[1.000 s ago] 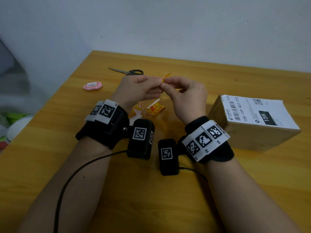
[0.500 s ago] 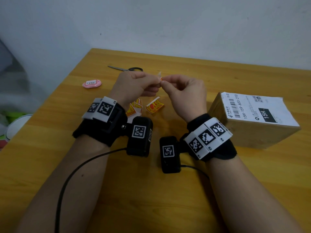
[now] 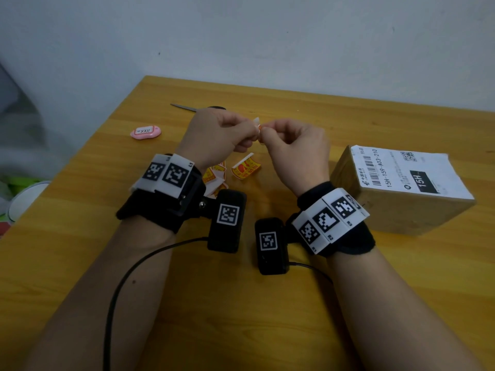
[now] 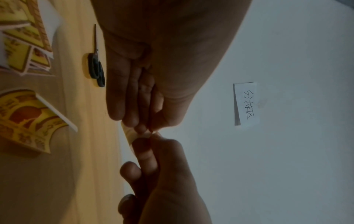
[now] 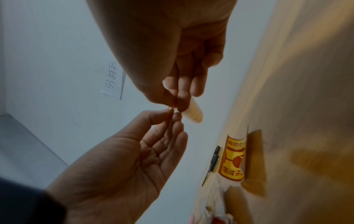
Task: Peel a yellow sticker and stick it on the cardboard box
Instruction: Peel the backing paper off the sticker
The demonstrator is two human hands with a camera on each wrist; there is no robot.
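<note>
While both hands meet above the wooden table [image 3: 267, 303] in the head view, the left hand [image 3: 214, 135] and the right hand [image 3: 294, 148] each pinch one edge of a small yellow sticker [image 3: 257, 125], thumb against forefinger, their other fingers curled in. Only a pale corner and a touch of orange show between the fingertips. The cardboard box [image 3: 396, 210] sits well apart to the right, its white shipping label facing up. More loose stickers [image 3: 245, 170] lie under the hands, a pink tag [image 3: 146, 132] and scissors [image 3: 187, 107] further back.

From the left wrist camera, the sticker [image 4: 130, 134] reads as a thin pale strip that bends between the two pinches, so I judge it feather-light, limp and ready to curl onto itself.

Seen from the right wrist camera, the curled paper [image 5: 193, 112] rolls away below the right fingertips [image 5: 182, 97], while the left hand's spare fingers lie loosely open under its own pinch. Whether the backing is already split from the film cannot be told. My judgement: hold it at a corner only, by the very edge, keeping skin off the adhesive; backing and film both tear or crease easily, so a slow peel seems wise.
</note>
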